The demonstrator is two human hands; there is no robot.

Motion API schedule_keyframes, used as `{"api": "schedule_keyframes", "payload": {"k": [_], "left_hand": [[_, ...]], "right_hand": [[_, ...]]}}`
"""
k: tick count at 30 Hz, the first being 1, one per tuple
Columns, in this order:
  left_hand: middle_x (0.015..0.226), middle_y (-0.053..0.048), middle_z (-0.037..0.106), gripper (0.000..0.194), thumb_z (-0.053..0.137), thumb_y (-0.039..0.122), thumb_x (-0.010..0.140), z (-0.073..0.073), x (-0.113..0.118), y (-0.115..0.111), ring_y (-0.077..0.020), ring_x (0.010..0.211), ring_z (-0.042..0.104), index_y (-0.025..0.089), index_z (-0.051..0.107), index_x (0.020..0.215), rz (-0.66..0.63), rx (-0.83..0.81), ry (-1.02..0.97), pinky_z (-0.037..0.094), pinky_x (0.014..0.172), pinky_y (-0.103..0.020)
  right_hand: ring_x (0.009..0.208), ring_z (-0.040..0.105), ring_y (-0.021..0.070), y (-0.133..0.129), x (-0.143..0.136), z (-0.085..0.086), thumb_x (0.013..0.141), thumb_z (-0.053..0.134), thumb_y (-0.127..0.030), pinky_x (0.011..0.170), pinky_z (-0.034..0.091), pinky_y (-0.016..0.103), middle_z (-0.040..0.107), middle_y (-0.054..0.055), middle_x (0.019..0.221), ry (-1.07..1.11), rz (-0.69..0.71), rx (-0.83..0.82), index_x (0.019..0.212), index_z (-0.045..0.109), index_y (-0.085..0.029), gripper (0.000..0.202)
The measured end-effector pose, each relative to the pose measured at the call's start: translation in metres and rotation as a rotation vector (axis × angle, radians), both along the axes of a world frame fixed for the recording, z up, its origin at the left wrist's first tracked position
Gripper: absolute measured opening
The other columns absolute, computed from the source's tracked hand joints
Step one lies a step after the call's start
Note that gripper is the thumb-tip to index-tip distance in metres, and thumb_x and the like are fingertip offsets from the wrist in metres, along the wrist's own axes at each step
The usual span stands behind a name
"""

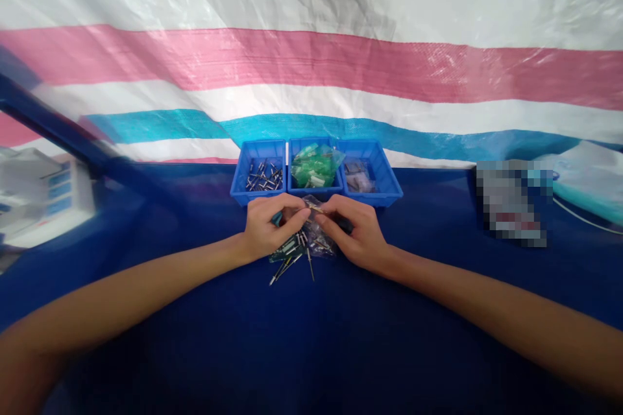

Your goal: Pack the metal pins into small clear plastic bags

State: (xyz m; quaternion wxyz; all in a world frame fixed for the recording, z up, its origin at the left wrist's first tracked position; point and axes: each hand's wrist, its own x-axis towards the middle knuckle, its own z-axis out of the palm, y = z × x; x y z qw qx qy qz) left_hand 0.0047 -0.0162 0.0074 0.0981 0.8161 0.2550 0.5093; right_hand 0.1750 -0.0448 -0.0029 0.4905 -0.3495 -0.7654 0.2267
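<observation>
On the dark blue table (302,350), just in front of three blue plastic bins (370,187), the left hand (272,227) and right hand (357,230) pinch the small clear plastic bag (318,237) at its top, thumbs nearly closed against fingers, its body hanging between them.

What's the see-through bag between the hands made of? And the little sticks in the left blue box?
The bag looks like thin, glossy plastic: it's crinkly and see-through. The little sticks look like smooth, silvery metal because they gleam, but I can't tell which metal.
</observation>
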Motion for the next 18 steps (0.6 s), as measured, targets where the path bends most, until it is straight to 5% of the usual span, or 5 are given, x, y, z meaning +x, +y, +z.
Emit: {"api": "schedule_keyframes", "payload": {"k": [7,18], "left_hand": [[0.047,0.006,0.051,0.005,0.056,0.017,0.078,-0.005,-0.003,0.000,-0.0038,0.040,0.045,0.015,0.058,0.074,0.030,-0.062,-0.070,0.039,0.044,-0.016],[0.050,0.007,0.047,0.003,0.053,0.019,0.080,-0.007,-0.002,0.003,-0.0028,0.039,0.040,0.016,0.055,0.080,-0.097,-0.168,-0.074,0.036,0.042,-0.016]], "right_hand": [[0.054,0.043,0.0095,-0.002,0.000,0.002,0.083,0.050,-0.016,0.050,0.035,0.022,0.047,-0.002,0.059,0.014,-0.042,0.005,0.071,0.052,-0.017,0.012],[0.052,0.041,0.0093,-0.001,0.000,0.002,0.083,0.049,-0.017,0.048,0.034,0.022,0.046,-0.002,0.059,0.015,-0.031,0.001,0.070,0.052,-0.017,0.014]]}}
